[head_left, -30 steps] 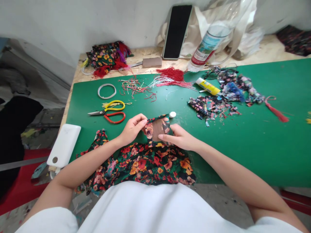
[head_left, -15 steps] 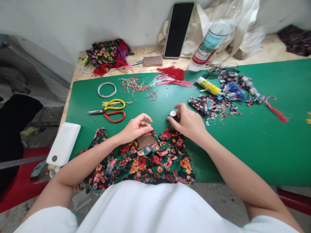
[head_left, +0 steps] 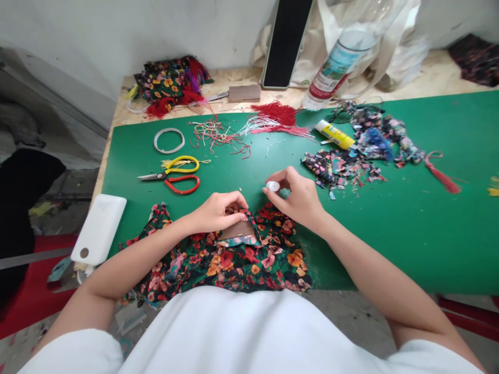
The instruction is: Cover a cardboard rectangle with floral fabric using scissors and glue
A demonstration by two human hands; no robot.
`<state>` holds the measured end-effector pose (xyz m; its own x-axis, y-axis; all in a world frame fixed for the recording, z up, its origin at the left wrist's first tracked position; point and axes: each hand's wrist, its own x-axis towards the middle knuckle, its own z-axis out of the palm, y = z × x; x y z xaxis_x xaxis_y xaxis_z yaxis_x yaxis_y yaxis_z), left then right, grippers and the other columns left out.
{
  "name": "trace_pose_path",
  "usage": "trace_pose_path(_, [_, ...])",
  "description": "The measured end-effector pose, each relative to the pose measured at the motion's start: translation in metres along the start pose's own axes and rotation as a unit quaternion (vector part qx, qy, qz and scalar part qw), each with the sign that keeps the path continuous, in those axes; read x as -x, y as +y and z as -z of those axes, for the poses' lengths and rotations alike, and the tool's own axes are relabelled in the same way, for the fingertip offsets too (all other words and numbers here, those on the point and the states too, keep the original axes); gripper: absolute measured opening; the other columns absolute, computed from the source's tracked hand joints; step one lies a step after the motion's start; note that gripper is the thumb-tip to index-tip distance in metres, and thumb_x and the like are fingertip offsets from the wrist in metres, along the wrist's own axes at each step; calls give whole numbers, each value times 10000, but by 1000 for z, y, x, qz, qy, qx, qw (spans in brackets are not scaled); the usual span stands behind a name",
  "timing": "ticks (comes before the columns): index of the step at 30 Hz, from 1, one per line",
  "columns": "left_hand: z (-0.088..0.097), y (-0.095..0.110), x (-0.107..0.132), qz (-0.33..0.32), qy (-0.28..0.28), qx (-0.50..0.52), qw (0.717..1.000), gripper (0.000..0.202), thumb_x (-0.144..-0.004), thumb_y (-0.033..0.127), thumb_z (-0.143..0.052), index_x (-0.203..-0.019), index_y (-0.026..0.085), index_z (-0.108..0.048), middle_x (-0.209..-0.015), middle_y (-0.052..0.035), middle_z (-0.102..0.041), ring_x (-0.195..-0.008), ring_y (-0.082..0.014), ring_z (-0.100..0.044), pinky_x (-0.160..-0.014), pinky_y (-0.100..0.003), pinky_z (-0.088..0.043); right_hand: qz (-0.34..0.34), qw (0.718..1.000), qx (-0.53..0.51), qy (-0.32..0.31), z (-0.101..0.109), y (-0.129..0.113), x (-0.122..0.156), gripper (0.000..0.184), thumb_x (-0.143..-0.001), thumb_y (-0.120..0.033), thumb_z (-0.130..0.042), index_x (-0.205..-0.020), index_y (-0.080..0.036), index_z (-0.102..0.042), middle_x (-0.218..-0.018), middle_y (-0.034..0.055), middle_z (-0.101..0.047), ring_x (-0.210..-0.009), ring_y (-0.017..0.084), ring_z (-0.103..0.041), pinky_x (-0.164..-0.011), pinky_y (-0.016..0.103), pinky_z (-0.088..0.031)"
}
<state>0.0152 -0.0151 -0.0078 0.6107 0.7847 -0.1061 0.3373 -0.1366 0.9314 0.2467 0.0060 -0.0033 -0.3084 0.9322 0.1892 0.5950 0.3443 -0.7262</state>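
My left hand (head_left: 221, 210) pinches a small brown card wrapped in floral cloth (head_left: 237, 232), pressing it down on the large floral fabric (head_left: 234, 259) near the front edge of the green mat (head_left: 409, 208). My right hand (head_left: 298, 196) has its fingertips closed on a small white cap (head_left: 273, 186) just above the mat, a little right of the left hand.
Yellow and red scissors (head_left: 175, 174) and a white ring (head_left: 169, 140) lie at the left. Red cords (head_left: 273, 119), a yellow glue stick (head_left: 334, 134) and fabric scraps (head_left: 351, 161) lie beyond. A white power bank (head_left: 98, 228) overhangs the left edge. A phone (head_left: 286, 44) and a bottle (head_left: 337, 59) stand at the back.
My right hand left the wrapped card, reached to the white cap and picked it up. My left hand lowered the card onto the floral fabric.
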Motion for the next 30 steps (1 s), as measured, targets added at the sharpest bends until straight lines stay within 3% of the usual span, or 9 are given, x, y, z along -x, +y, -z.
trace_pose_path(4, [3,3,-1,-20,-17,-24,999,176,-836,300,-650,-929,150,-652,-789,-23,-704,-672,-108,-644,-615,-192,-488,29,996,-84,-29,-4,-10,6,161,-841,-297,-639,-953,-182,-619,-872,41,-714,-687,124,-646,-661,244,-529])
trace_pose_path(8, [5,4,-2,-71,-18,-73,995,151,-829,258,-660,-919,142,-697,-827,-32,-722,-686,-96,-638,-642,-185,-485,103,989,-83,-65,-5,-13,7,149,-844,-281,-673,-943,-170,-682,-778,10,-709,-597,80,-605,-570,186,-484])
trace_pose_path(12, [6,3,-2,-101,-13,-91,991,130,-819,184,-624,-921,153,-700,-866,-34,-732,-719,-102,-649,-674,-194,-499,167,981,-53,-79,-6,-10,6,192,-882,-323,-650,-1003,-176,-675,-757,8,-701,-599,81,-602,-572,181,-478])
trace_pose_path(16, [6,2,-2,-57,-27,-47,997,157,-797,151,-607,-943,147,-663,-850,-28,-727,-717,-102,-689,-644,-179,-519,181,981,-11,-69,-8,-7,10,250,-910,-341,-609,-1102,-184,-579,-795,13,-681,-615,94,-612,-595,194,-503])
trace_pose_path(20, [6,5,-2,-4,-35,2,999,126,-799,190,-625,-912,137,-609,-838,-39,-734,-763,-124,-726,-664,-183,-547,239,968,28,-74,-8,-7,13,157,-923,-323,-596,-941,-177,-541,-731,4,-625,-570,87,-572,-538,184,-469])
trace_pose_path(25, [7,9,-2,-5,-36,4,999,110,-800,162,-619,-904,145,-588,-841,-33,-744,-761,-117,-726,-671,-185,-555,340,930,106,-94,-8,-8,12,111,-966,-256,-513,-960,-178,-592,-836,50,-668,-704,118,-621,-650,221,-516])
trace_pose_path(30, [6,8,-2,-11,-34,0,999,104,-814,190,-618,-899,141,-583,-832,-34,-730,-736,-106,-711,-657,-181,-550,376,916,126,-68,-8,-12,14,104,-958,-228,-522,-998,-181,-605,-870,60,-667,-755,128,-627,-687,239,-538])
